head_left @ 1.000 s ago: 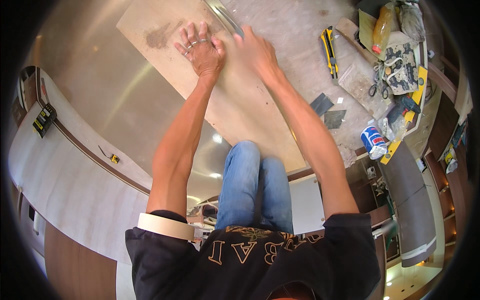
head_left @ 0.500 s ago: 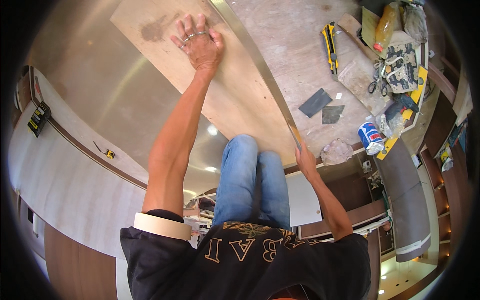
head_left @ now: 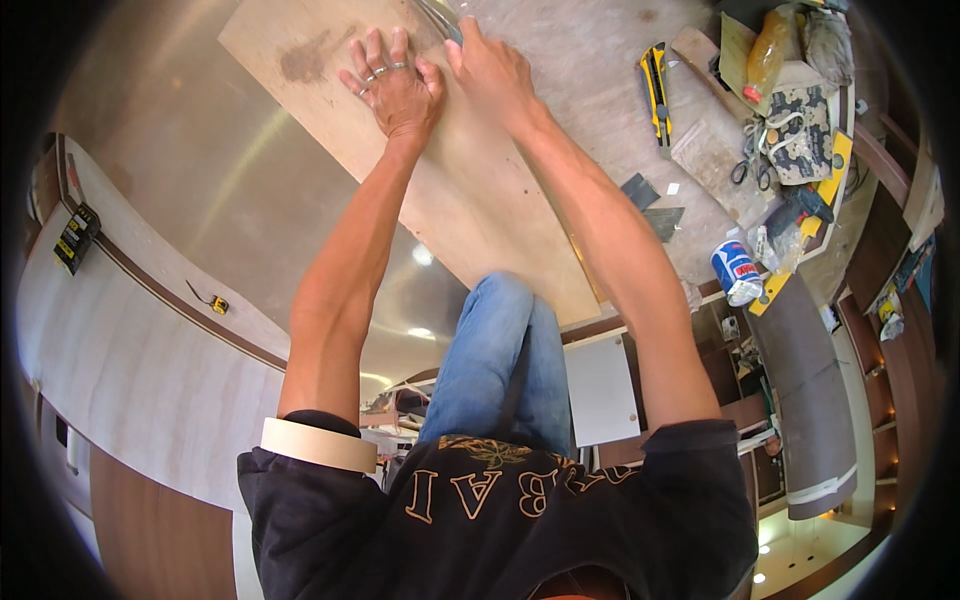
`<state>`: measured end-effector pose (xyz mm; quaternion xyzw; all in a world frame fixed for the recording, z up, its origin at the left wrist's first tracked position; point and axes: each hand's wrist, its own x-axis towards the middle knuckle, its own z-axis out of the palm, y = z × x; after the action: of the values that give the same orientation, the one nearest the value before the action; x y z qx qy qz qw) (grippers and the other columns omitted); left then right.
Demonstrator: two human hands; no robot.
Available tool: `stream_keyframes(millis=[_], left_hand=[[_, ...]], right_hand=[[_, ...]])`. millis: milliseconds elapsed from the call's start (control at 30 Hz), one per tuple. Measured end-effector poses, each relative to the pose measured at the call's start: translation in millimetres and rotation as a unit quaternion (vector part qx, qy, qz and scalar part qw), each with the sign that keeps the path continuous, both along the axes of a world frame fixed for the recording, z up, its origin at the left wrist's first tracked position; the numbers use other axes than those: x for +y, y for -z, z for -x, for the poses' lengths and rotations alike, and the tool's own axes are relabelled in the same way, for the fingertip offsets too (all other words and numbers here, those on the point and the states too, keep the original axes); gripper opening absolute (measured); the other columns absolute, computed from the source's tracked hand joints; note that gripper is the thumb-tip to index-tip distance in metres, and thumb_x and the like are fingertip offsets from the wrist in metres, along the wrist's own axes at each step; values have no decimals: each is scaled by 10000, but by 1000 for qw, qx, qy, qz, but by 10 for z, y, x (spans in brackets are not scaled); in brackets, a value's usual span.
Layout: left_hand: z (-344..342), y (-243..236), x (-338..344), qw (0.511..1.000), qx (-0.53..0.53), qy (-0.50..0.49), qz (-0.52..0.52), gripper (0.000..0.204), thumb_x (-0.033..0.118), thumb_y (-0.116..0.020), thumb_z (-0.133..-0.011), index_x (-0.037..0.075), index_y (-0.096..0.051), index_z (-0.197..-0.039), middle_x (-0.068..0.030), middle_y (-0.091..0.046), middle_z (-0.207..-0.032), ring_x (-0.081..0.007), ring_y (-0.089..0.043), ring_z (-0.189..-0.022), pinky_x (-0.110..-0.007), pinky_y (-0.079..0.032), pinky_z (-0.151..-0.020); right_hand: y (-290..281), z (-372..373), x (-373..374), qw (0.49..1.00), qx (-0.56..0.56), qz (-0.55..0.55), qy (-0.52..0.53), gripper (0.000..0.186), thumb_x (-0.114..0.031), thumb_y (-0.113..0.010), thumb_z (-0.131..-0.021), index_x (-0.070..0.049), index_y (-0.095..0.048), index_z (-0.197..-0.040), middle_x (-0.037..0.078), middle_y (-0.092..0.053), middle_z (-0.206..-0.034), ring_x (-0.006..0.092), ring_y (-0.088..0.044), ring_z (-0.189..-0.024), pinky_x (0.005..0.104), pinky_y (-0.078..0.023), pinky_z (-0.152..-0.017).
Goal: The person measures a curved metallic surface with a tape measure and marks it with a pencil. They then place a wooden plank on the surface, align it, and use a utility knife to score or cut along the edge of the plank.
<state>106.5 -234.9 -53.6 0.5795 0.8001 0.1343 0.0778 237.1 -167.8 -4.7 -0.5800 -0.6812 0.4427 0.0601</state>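
My left hand (head_left: 402, 95), with rings on its fingers, lies flat and spread on the upper part of a long pale wooden board (head_left: 480, 215) that slants across the worktop. At the board's far right edge my right hand (head_left: 495, 75) is closed around a thin dark grey piece (head_left: 453, 36); the fingers hide most of it, so its kind is unclear. A shiny strip (head_left: 432, 12) shows beside that hand along the board's edge. My right forearm covers much of this edge and part of two dark grey sheets (head_left: 640, 190).
Right of the board lie a yellow and black utility knife (head_left: 655, 95), scissors (head_left: 750, 172), a blue and white can (head_left: 737, 272), a yellow level (head_left: 840, 165) and a bottle (head_left: 770, 55). A tape measure (head_left: 218, 304) lies at the left, and a wide roll of tape (head_left: 318, 445) circles my left upper arm.
My right hand has moved from the board's near right corner up along its edge to the far end, close to my left hand. The left hand stays in place.
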Motion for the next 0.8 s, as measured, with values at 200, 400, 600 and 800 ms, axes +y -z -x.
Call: stream_keyframes(millis=[200, 400, 600, 800], left_hand=[[65, 34, -24, 1000, 5, -10, 3, 526, 259, -564, -842, 202, -495, -1360, -101, -346, -1479, -366, -163, -1465, -655, -73, -1163], [62, 37, -21, 1000, 10, -8, 5, 531, 261, -561, -845, 196, -479, -1366, -94, -334, -1485, -361, -163, -1467, -648, -58, -1167], [49, 22, -8, 1000, 9, -5, 4, 548, 257, -546, -859, 189, -439, -1393, -98, -336, -1493, -355, -158, -1472, -645, -51, -1167], [16, 27, -4, 1000, -5, -13, -6, 511, 257, -583, -842, 197, -506, -1344, -88, -337, -1481, -358, -163, -1473, -653, -55, -1170]], right_hand=[[-128, -1093, -1631, 991, -66, 116, 26, 402, -261, -556, -975, -21, -486, -1290, 257, -651, -1072, 416, -623, -1012, 480, -503, -805], [-586, -1906, -2454, 964, -159, 214, 17, 315, -232, -555, -970, -16, -512, -1196, 269, -663, -957, 446, -651, -840, 521, -507, -691], [-327, -389, -506, 995, -75, 61, 11, 294, -304, -518, -985, -26, -509, -1082, 250, -661, -786, 464, -642, -771, 544, -502, -681], [16, 134, 87, 999, -28, -35, -18, 275, -288, -520, -987, -25, -489, -1064, 231, -664, -771, 458, -647, -759, 533, -507, -674]])
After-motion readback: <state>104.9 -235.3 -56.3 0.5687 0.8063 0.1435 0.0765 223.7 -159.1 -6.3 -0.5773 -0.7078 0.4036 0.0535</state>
